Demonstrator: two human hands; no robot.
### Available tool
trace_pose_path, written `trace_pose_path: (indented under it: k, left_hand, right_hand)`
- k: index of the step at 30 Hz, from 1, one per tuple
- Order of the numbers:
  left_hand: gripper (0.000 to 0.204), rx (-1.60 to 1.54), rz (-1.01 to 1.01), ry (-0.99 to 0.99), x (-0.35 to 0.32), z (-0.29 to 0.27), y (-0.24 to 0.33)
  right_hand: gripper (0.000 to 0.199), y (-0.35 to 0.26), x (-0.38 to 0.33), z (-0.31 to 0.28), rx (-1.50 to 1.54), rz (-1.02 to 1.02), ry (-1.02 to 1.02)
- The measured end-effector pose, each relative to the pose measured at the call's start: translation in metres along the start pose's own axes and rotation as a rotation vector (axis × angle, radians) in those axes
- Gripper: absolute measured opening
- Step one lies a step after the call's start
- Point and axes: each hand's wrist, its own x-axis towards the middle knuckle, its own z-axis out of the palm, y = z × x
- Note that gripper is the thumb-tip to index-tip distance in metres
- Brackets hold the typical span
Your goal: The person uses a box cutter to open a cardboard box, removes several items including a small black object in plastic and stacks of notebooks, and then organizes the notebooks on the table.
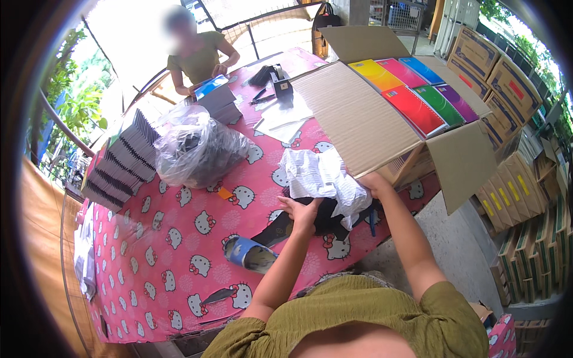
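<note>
A crumpled white cloth [319, 173] with faint lines lies on the pink tabletop in front of me, partly over a flat black piece of material [280, 227]. My left hand [300, 213] is at the cloth's lower left edge, fingers spread and apart, above the black material. My right hand [373, 184] is at the cloth's right side, under the corner of an open carton's flap [358, 113]; its fingertips are hidden. Several spiral notebooks [415, 113] in bright colours lie on top inside the carton. A blue pen [373, 222] lies just below my right hand.
Left stand a bulging clear plastic bag [200, 149] and stacked notebooks [122, 161]. A blue, open-ended object [249, 255] lies near my left forearm. Across the table [173, 238], another person [200, 56] handles a stack of notebooks [218, 98]. A tape dispenser [280, 83] stands nearby; cartons [513, 83] rise right.
</note>
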Motion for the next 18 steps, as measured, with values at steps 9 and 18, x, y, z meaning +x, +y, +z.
trace_pose_path:
  k: [9, 18]
  left_hand:
    - [0.123, 0.136, 0.099, 0.058, 0.018, 0.028, -0.011]
    - [0.130, 0.267, 0.133, 0.121, 0.005, 0.040, -0.009]
  right_hand:
    - [0.038, -0.061, -0.042, 0.016, -0.877, -0.714, 0.479]
    - [0.044, -0.080, -0.046, -0.005, -1.041, -1.035, 0.478]
